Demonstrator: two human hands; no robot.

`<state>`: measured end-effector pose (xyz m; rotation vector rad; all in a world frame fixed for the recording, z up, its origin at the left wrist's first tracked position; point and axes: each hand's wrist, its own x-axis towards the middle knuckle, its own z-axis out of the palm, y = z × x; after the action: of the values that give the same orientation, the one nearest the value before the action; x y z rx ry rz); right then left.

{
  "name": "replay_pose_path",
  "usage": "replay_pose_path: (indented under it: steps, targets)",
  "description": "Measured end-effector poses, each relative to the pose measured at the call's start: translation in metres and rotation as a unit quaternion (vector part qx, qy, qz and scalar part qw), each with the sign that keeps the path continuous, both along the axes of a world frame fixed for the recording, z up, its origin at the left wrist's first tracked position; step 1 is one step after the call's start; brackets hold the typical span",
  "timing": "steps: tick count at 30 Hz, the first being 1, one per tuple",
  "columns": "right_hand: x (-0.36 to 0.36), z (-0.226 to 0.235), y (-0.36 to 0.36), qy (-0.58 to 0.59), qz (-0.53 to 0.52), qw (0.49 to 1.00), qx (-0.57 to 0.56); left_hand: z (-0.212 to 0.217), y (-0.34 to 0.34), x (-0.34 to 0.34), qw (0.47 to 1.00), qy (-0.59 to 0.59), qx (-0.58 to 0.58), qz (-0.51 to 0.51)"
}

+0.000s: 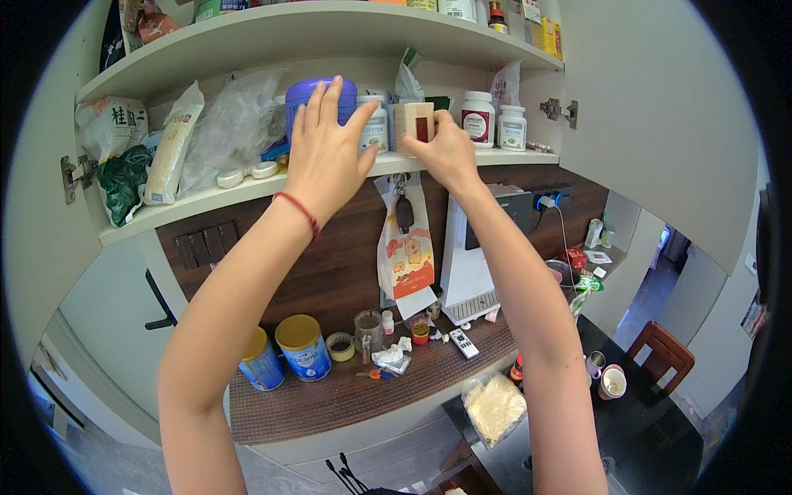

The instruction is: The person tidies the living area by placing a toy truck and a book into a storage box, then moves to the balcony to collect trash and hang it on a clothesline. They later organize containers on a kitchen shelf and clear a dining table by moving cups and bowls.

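Both my arms reach up to the lower shelf (346, 169) of an open wall cabinet. My left hand (328, 147) is in front of a purple round tub (302, 92), fingers stretched and apart; whether it touches the tub I cannot tell. Close by its thumb stands a white bottle with a blue label (375, 130). My right hand (448, 153) grips a small pale wooden box with a dark red patch (409, 118) at the shelf's front. Right of it stand a white pill bottle with a dark red label (478, 118) and another white bottle (511, 130).
Plastic bags (235, 124) and a long pale packet (175, 144) fill the shelf's left. Open doors (652, 107) flank the cabinet. Below are a white machine (472, 264), blue-and-gold cans (303, 348), a remote (464, 344), a hanging paper bag (407, 247) and a black table (643, 421).
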<state>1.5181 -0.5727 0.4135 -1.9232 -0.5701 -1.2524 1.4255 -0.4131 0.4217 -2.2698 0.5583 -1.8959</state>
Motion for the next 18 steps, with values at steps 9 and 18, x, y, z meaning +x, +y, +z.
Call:
replay_pose_path:
  steps: [9,18]
  targets:
    - [0.009,0.005,-0.021,0.019,0.017,0.994,0.104,0.016,0.012,0.021,0.980,0.075,-0.049,0.175]
    - [0.003,0.003,-0.018,0.009,0.040,0.989,0.139,0.012,0.035,0.024,0.993,0.031,-0.073,0.088]
